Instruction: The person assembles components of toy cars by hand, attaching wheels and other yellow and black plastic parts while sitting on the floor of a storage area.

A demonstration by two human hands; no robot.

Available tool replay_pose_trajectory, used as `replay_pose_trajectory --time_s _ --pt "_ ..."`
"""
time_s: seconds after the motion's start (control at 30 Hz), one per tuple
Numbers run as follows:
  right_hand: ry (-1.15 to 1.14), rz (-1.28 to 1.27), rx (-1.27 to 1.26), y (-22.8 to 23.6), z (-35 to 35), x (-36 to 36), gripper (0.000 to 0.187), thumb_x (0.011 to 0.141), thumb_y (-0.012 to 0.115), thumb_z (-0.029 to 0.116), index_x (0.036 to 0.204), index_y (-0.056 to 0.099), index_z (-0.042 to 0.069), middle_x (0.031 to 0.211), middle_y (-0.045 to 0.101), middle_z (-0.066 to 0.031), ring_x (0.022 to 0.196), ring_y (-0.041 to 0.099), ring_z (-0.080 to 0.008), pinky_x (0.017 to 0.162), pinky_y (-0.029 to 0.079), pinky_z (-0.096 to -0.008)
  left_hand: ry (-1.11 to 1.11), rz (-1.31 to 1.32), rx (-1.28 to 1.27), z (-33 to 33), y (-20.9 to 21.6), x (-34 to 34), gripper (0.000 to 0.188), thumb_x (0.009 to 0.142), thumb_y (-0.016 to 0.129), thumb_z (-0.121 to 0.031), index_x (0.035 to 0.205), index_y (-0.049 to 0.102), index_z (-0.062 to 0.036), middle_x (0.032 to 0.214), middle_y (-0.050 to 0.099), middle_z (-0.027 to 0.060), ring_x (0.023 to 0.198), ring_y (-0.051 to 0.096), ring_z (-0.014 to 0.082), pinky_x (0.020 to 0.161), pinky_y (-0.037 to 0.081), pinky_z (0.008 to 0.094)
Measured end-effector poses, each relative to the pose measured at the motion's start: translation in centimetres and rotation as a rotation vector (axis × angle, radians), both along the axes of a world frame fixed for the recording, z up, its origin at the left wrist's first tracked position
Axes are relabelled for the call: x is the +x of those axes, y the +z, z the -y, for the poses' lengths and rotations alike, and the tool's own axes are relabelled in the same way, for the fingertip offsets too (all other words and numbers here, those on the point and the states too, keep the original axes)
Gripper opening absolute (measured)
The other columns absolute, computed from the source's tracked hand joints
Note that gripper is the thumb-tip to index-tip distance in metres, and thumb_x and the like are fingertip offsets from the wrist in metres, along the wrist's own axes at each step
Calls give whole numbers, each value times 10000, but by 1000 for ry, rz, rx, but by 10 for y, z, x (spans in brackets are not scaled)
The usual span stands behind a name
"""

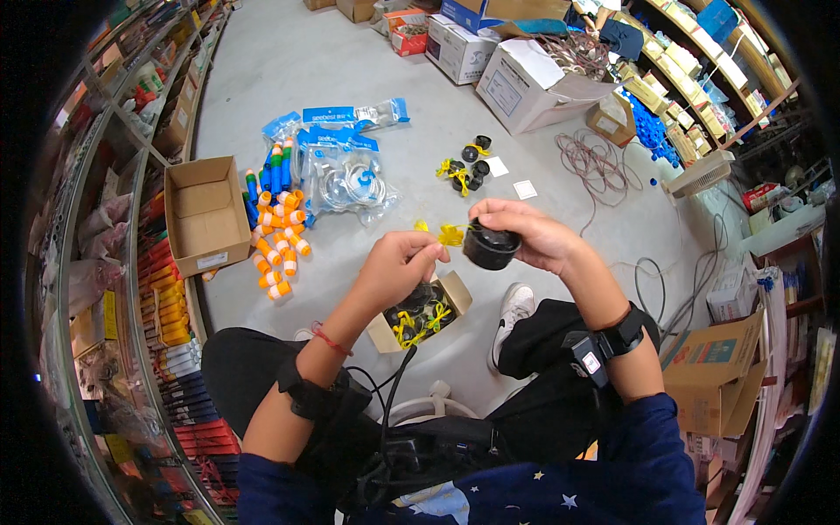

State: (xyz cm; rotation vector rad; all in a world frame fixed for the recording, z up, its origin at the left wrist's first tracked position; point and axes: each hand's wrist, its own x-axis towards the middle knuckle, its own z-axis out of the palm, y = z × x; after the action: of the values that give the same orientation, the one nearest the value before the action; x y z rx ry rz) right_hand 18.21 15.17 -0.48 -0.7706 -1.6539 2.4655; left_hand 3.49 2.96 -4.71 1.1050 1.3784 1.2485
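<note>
The right hand (535, 234) is gripping the black round piece (491, 248) while the left hand (398, 267), just leftward, is pinching its yellow ribbon (451, 235).

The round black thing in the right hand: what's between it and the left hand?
In the head view, a bunched yellow tie lies between the round black thing, held in the right hand, and the left hand.

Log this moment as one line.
left hand: seems to pinch yellow ribbon | right hand: holds black round part | below hands: open small carton | ahead-left: orange-and-white pieces
</note>
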Motion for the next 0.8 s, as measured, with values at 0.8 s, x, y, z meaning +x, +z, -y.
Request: replay_pose_trajectory --time_s 0.8 --pt "-508 -151 -174 3 -35 22 223 752 477 217 870 469 27 833 527 -111 701 496 -156 611 423 -256 -1 -462 45 3 0 -2 141 745 471 -75 702 555 29 464 466 19 438 434 46 423 354 186"
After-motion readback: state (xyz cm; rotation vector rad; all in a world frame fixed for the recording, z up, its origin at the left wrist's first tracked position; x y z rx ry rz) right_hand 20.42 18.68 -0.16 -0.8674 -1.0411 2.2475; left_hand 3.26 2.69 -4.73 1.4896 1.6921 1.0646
